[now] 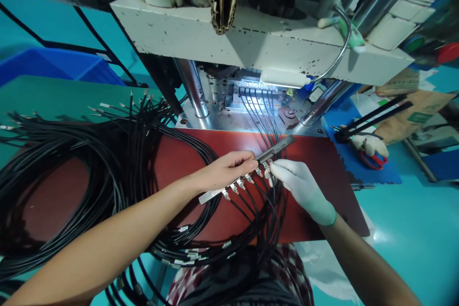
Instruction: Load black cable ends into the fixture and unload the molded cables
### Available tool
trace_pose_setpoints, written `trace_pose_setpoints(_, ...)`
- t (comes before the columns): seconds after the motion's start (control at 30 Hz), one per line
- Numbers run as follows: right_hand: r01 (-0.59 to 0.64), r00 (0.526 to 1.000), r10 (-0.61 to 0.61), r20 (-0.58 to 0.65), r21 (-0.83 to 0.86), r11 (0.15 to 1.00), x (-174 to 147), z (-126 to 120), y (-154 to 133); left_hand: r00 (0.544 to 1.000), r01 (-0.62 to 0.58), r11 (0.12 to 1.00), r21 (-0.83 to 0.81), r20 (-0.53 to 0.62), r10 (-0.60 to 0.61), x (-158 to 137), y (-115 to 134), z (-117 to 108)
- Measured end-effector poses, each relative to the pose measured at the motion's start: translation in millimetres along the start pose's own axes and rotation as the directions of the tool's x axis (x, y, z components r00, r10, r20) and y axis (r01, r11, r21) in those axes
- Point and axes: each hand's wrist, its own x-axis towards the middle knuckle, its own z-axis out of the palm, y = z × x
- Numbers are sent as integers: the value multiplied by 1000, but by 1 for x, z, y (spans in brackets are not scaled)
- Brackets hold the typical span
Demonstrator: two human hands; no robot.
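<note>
Cables (247,201) with metal ends sit in a slotted bar (247,169) at centre frame, the bare left hand (224,169) pinching the bar while the gloved right hand (299,184) fingers one end, apparently seating it; next likely needs careful alignment.

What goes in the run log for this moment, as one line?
left hand: holds metal bar | right hand: gloved, pinching cable end at bar | cables: coiled on red mat

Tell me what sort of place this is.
Likely a cable-assembly factory station: a press stands over the bench, bundles of black cables lie beside it, and the left hand and gloved right hand load cable ends into a metal bar.
</note>
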Motion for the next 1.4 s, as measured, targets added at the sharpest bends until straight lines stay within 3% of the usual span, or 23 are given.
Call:
trace_pose_setpoints(0.4, 16, 993, -21, 116, 46, 999, 3, -10, 1, 996, -66, 996, 67, 58, 62, 0, 2, -5)
trace_pose_setpoints(0.67, 33, 993, -47, 105, 135, 990, 5, -9, 8, 997, -2, 998, -61, 73, 7, 1, -3, 0)
trace_pose_setpoints(0.97, 22, 995, -34, 99, 125, 992, 4, -8, 10, 995, 59, 996, -64, 86, -54, -1, 0, 1)
trace_pose_setpoints(1.23, 54, 996, -51, 78, -45, 997, 6, -5, 6, 999, -51, 981, 187, 9, 50, 0, 2, 4)
trace_pose_setpoints(1.4, 38, 993, -32, 118, -49, 998, 3, -14, 10, 999, -36, 979, 202, -27, 42, 1, -6, 7)
